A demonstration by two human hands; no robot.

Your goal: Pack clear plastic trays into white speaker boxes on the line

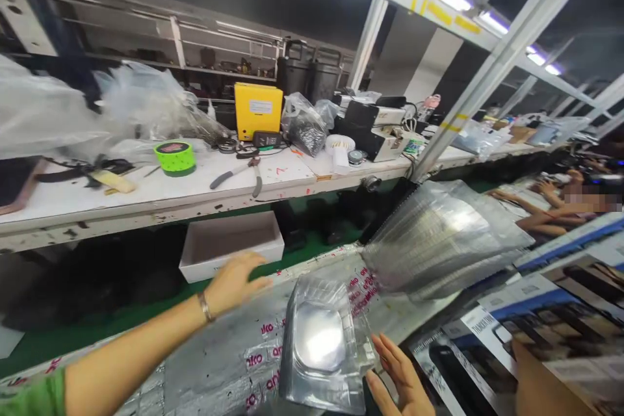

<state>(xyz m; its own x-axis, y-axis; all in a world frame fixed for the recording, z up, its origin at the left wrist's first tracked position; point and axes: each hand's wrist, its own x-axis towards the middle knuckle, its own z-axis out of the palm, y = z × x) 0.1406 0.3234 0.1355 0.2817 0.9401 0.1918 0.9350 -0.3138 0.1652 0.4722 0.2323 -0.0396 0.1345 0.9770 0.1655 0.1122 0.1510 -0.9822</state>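
Across the near tabletop [214,364], a sheet of clear printed film is lying flat, with red lettering showing through it. At its right end a big stack of clear plastic trays [439,240] is leaning on its side, well above the hands. Right of that, printed cartons [546,318] with blue bands are sitting at the near right corner.

Beyond a green strip of floor or belt, a long white shelf [146,198] is running from left to right. It is carrying crumpled clear bags at the far left, a yellow box [258,109] near the middle, a green roll of tape [175,157] and a pair of pliers [238,174] lying nearer the front edge. Under this shelf a shallow white box [231,244] is sitting open.

Near the middle of the foreground, a single clear blister tray [324,344] with a rounded pocket is lying on the film. The right hand [402,380] is resting just beside its right edge, fingers spread and flat, touching or nearly touching the rim; its grip is wide and holding nothing. The left hand [234,283] is reaching out over the far edge of the film, near the white box, with a thin bracelet on the wrist. Its fingers are loosely extended, the grip wide and closing on nothing.

At the far right, other people's arms [550,208] are working over another bench.
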